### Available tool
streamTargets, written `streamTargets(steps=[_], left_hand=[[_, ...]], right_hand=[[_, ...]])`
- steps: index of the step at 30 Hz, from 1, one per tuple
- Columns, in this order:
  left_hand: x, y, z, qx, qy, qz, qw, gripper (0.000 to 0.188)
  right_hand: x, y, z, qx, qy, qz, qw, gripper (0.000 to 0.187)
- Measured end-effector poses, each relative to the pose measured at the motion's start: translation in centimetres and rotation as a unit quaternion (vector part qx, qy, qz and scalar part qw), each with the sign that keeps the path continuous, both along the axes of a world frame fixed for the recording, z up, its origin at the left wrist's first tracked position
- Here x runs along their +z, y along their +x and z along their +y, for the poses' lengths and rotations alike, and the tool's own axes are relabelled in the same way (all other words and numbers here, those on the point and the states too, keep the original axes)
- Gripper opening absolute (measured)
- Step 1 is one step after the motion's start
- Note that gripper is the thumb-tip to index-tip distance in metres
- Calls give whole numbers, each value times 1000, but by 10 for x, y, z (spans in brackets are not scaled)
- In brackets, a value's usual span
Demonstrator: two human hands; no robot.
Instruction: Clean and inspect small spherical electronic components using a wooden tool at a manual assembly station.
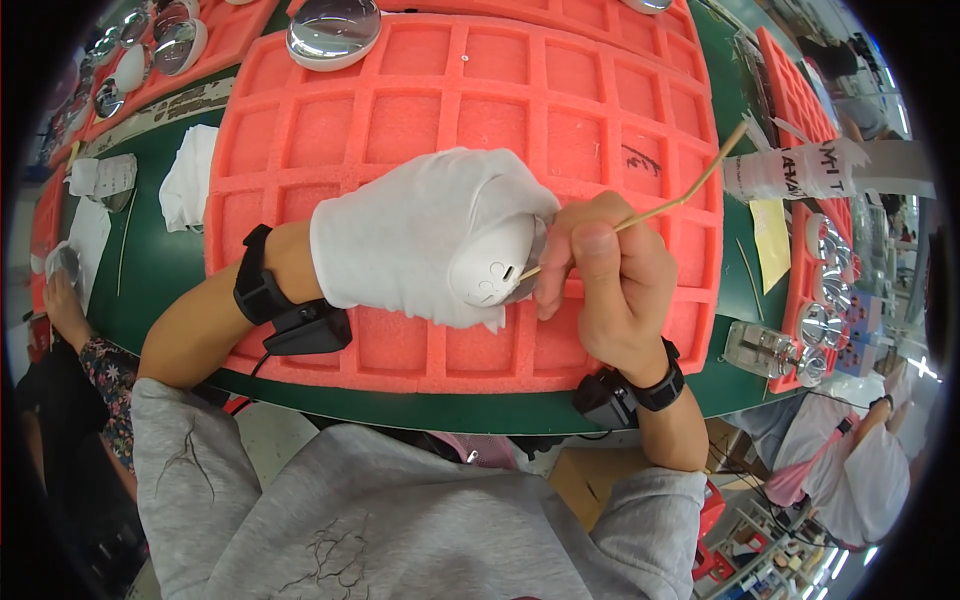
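My left hand (430, 235), in a white cloth glove, is closed around a white round device (490, 262) with a small dark slot and fine markings on its side. Bare, my right hand (625, 275) pinches a thin bamboo stick (702, 176), bent partway along its length. The stick's lower tip reaches the device's side close to the slot. Part of the device is hidden by the glove and by my right fingers. Beneath both hands lies a red foam tray (480, 352) divided into square pockets.
A white dome with a mirrored face (333, 34) sits on the tray's far edge. Left are a white cloth (190, 180) and a plastic bottle (103, 177); another person's hand (66, 308) is beyond. Right stand a glass jar (758, 348), a yellow paper (770, 245) and a tray of shiny domes.
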State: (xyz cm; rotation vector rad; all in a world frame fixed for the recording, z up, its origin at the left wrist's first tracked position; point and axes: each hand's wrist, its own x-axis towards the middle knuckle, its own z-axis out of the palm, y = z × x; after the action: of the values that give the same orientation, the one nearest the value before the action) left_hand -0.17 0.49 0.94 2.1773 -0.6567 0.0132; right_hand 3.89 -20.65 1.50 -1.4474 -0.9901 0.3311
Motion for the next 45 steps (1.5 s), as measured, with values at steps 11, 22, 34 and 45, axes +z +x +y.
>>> streamTargets(steps=[11, 22, 34, 45], left_hand=[[0, 1, 5, -1, 40, -56, 998, 65], [-7, 4, 2, -7, 52, -6, 999, 72], [2, 4, 5, -15, 22, 5, 1000, 75], [-3, 3, 8, -9, 12, -16, 1000, 78]], right_hand=[[0, 0, 1, -47, -22, 82, 995, 26], [-11, 12, 9, 9, 11, -150, 989, 22], [1, 1, 2, -39, 1, 160, 986, 30], [-3, 4, 2, -32, -40, -8, 999, 29]])
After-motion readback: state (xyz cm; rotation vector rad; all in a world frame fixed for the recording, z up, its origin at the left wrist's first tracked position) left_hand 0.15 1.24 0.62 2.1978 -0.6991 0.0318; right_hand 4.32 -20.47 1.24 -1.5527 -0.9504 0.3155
